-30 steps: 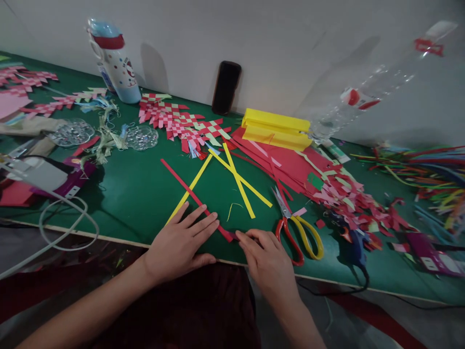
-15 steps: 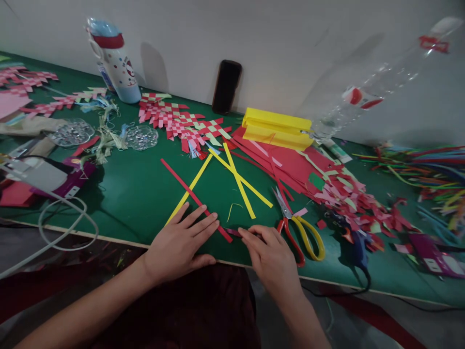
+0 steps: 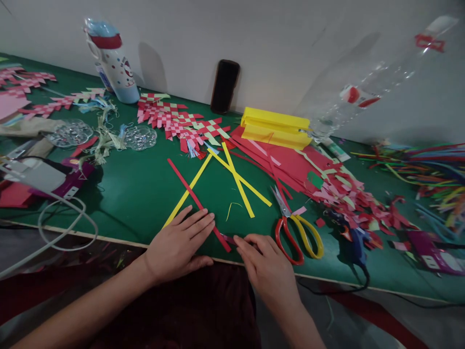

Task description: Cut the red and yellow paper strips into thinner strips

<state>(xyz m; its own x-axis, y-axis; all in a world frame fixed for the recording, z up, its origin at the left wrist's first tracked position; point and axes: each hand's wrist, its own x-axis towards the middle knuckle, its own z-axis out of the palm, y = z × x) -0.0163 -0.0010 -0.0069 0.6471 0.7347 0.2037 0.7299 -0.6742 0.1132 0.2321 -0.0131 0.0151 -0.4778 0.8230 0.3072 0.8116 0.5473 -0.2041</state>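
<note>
My left hand [image 3: 181,245] lies flat, its fingers outstretched over a red paper strip [image 3: 182,180] and pressing it to the green table. Pinched in my right hand [image 3: 267,259] is a slim purple tool [image 3: 228,239] with a shiny tip at the strip's near end; its kind is mostly hidden by the fingers. The red strip crosses over a yellow paper strip [image 3: 199,179], whose near end reaches my left hand. Two more yellow strips [image 3: 236,175] cross each other just beyond. Scissors [image 3: 288,213] with red and yellow handles lie partly open beside my right hand.
Woven paper pieces [image 3: 170,118] lie at the back, near a drinking bottle [image 3: 121,72] and a leaning phone [image 3: 225,86]. Folded yellow paper [image 3: 276,133] rests on red sheets. Paper scraps [image 3: 348,191], a blue glue gun [image 3: 358,242] and a clear plastic bottle [image 3: 381,80] are right.
The red strip has shifted and turned slightly, its near end now closer to the table's front edge. My right hand and the purple tool have moved a little toward me and left.
</note>
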